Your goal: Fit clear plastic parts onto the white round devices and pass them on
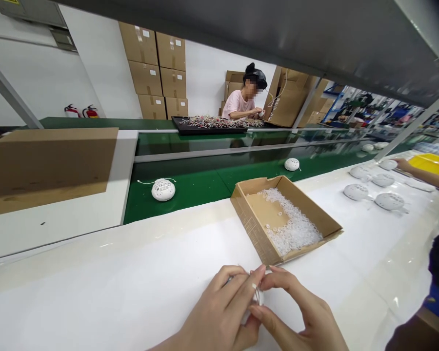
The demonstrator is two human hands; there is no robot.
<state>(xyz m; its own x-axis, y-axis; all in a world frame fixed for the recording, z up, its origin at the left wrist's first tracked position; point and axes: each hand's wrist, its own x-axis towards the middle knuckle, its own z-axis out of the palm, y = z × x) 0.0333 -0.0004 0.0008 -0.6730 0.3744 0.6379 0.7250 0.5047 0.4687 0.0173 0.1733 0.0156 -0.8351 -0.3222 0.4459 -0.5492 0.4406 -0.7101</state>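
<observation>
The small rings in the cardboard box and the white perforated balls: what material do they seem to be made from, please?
The small rings look like clear, glossy plastic, because they are see-through and catch the light; soft silicone is also possible. The perforated balls look like matte white moulded plastic, with even surfaces and cleanly formed openings, though the look alone cannot settle this.

Two bare hands (219, 314), slender fingers (283, 282)

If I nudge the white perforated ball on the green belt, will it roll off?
The white perforated ball probably weighs little for its size, given its open lattice shell. Its rounded shape suggests it may roll or wobble, and its thin trailing cord could snag.
</observation>
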